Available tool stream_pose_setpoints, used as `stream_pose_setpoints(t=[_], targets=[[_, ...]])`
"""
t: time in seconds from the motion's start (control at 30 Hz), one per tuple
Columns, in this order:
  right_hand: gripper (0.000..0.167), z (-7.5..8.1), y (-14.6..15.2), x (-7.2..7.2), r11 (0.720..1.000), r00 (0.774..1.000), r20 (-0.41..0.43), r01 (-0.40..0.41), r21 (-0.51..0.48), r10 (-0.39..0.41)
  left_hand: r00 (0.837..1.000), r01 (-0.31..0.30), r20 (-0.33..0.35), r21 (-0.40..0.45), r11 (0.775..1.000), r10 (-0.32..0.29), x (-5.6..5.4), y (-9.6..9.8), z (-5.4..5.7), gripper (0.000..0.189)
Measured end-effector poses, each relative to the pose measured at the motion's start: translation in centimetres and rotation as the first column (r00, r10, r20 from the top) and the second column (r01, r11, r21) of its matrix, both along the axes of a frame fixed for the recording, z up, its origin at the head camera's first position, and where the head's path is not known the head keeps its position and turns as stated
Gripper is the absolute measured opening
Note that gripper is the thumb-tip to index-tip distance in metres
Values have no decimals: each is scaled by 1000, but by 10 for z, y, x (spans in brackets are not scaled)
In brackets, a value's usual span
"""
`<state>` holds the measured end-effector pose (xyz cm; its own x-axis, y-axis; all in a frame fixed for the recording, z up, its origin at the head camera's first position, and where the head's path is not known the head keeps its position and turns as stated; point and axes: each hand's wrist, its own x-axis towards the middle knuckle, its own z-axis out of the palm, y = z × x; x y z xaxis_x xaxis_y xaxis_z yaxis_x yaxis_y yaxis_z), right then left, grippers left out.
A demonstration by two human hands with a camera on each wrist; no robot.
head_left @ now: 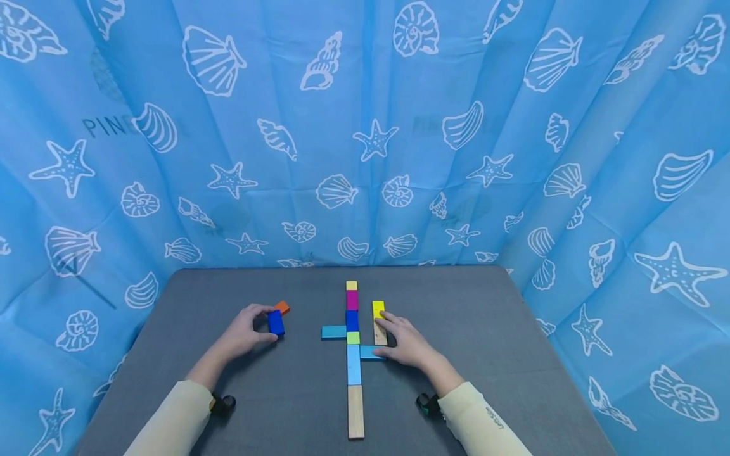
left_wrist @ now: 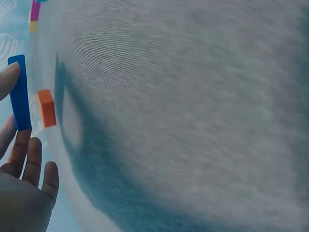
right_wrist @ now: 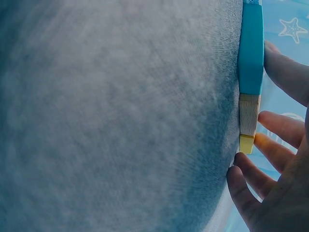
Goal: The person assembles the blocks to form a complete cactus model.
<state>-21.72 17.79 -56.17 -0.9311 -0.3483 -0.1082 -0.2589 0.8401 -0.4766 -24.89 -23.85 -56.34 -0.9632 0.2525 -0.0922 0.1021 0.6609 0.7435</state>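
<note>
My left hand (head_left: 244, 330) pinches a dark blue block (head_left: 276, 323) between thumb and fingertips, over the left part of the table. Just beyond it lies an orange block (head_left: 282, 307), which also shows beside the held block in the left wrist view. At the right, my right hand (head_left: 407, 342) touches flat blocks with spread fingers. Its thumb is at a light blue block (head_left: 369, 353), and its fingertips lie along a plain wooden block (head_left: 379, 334) and a yellow block (head_left: 378, 307), which line up end to end.
A straight column of blocks runs down the grey table (head_left: 285, 405), from a magenta block (head_left: 352, 299) near the far end to a wooden block (head_left: 356, 411) nearest me. A teal block (head_left: 333, 332) juts left from it. A blue shell-patterned curtain (head_left: 365, 209) hangs behind.
</note>
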Motion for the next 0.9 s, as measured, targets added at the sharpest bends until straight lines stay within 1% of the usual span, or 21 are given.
stream_pose_setpoints(t=[0.2, 0.33, 0.5, 0.63, 0.77, 0.9], targets=[[74, 1, 0, 0, 1000, 1000, 2, -3, -3, 3, 1000, -1, 7, 29, 1000, 0, -7, 9, 5, 67], [74, 1, 0, 1, 1000, 1000, -2, -3, -12, 3, 1000, 11, -6, 37, 999, -11, -11, 18, 10, 64], [74, 1, 0, 0, 1000, 1000, -7, -4, -13, 4, 1000, 29, -6, 18, 999, -29, -15, 31, 16, 63], [74, 0, 0, 0, 1000, 1000, -7, -1, -9, 1, 999, 37, 5, 13, 999, -38, -18, 42, 19, 61], [75, 0, 2, 0, 1000, 1000, -11, -5, -13, 5, 998, 56, -3, 27, 998, -56, -21, 57, 17, 59], [76, -1, 0, -1, 1000, 1000, -7, -11, -8, 11, 997, 81, -14, 17, 997, -81, -24, 71, 10, 59]])
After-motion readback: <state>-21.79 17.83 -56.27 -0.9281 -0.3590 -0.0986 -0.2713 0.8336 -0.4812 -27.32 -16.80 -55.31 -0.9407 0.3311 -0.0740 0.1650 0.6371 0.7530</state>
